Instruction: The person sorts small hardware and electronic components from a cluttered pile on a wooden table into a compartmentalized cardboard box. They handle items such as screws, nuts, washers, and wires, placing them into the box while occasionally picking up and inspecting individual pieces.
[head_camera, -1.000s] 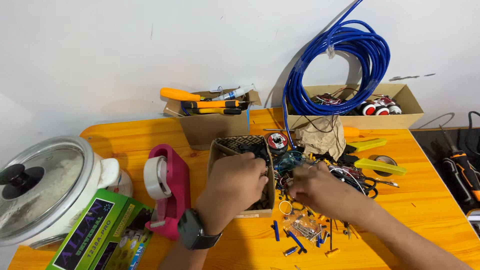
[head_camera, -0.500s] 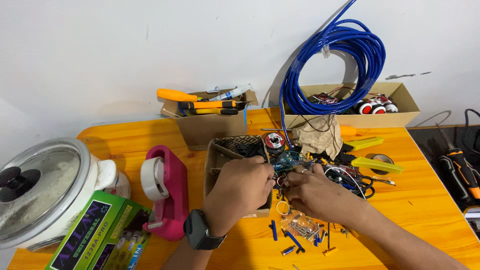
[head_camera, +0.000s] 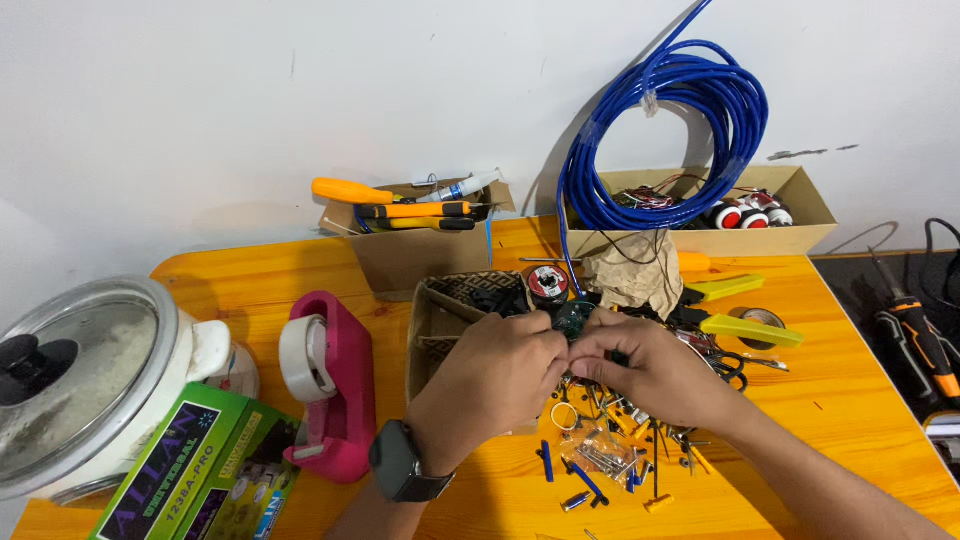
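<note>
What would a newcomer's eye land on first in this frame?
Probably the big coil of blue cable against the white wall, above a long cardboard box. Then the left hand and right hand, meeting mid-table over a small dark part, with a pink tape dispenser to their left.

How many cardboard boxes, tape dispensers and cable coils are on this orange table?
Cardboard boxes: 3 (tool box, long box, small open box under the left hand)
Pink tape dispenser: 1
Blue cable coil: 1
Total: 5
</note>
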